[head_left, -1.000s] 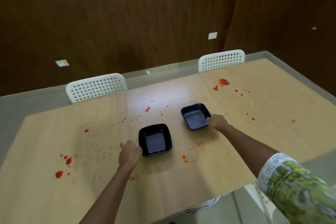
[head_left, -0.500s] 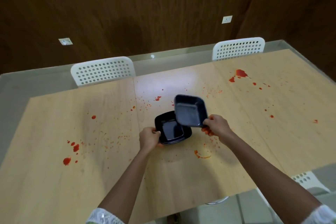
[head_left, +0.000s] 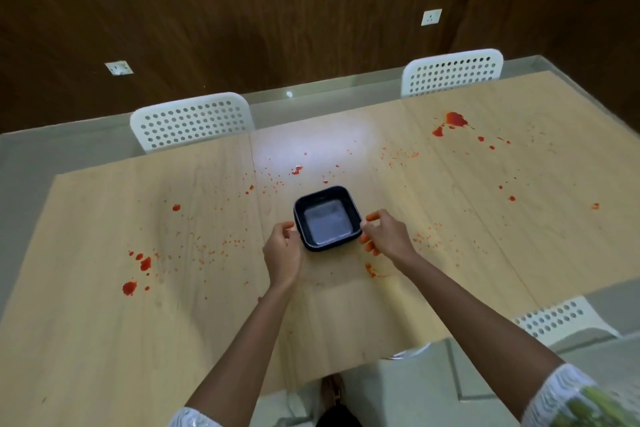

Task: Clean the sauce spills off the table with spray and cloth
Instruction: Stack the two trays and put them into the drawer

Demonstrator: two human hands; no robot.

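Observation:
Two black square dishes [head_left: 326, 217] sit nested as one stack at the middle of the light wooden table [head_left: 346, 305]. My left hand [head_left: 282, 250] holds the stack's left rim with curled fingers. On the right rim my right hand [head_left: 384, 236] pinches the edge. Red sauce is spattered over the table: big blobs at the left [head_left: 145, 263], a large splash at the far right [head_left: 453, 120], a smear [head_left: 370, 269] just below my right hand, and fine specks around the dishes. No spray bottle or cloth is in view.
Two white perforated chairs [head_left: 192, 121] [head_left: 452, 71] stand at the table's far side, and a third [head_left: 557, 321] at the near right. A dark wood-panelled wall with sockets rises behind. My shoe shows on the grey floor below the near edge.
My right hand lifted the right dish, carried it left and set it into the dish my left hand held. Both hands now hold the single stack.

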